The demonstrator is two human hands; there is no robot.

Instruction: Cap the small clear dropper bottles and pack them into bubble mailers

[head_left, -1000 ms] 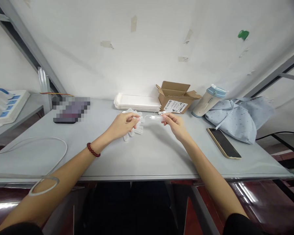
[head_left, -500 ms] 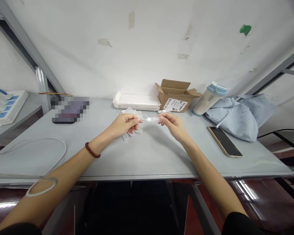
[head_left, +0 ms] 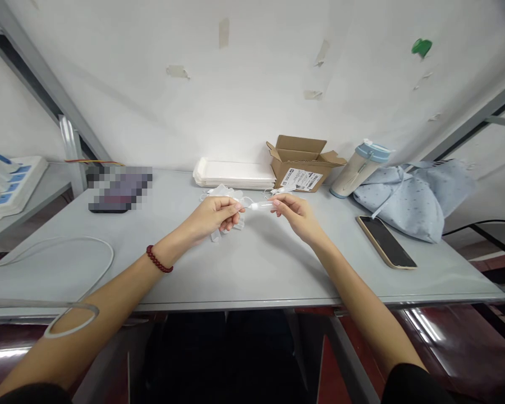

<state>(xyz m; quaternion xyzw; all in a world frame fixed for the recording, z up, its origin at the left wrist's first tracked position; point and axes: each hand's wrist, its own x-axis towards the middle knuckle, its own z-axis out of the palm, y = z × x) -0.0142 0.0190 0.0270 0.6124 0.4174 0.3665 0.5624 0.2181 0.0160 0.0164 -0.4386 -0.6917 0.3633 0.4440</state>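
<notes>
My left hand [head_left: 214, 216] and my right hand [head_left: 295, 216] are raised just above the middle of the grey table [head_left: 252, 264]. Between their fingertips runs a small white plastic tube-like part [head_left: 258, 206]. My left fingers pinch its left end and my right fingers pinch its right end. A red bead bracelet [head_left: 159, 260] is on my left wrist. Behind my left hand lies a heap of small clear plastic pieces [head_left: 225, 193] with a thin white wire.
At the back stand a stack of white trays [head_left: 234, 174], an open cardboard box [head_left: 302, 163] and a blue-lidded bottle [head_left: 359, 169]. A light blue cloth bag [head_left: 408, 202] and a phone [head_left: 386, 242] lie right. A white cable [head_left: 90, 241] loops left, near a dark blurred object [head_left: 118, 188].
My left hand came off the heap of clear pieces and closed on the left end of the white part, which now sits level between both hands. The view shifted slightly.
</notes>
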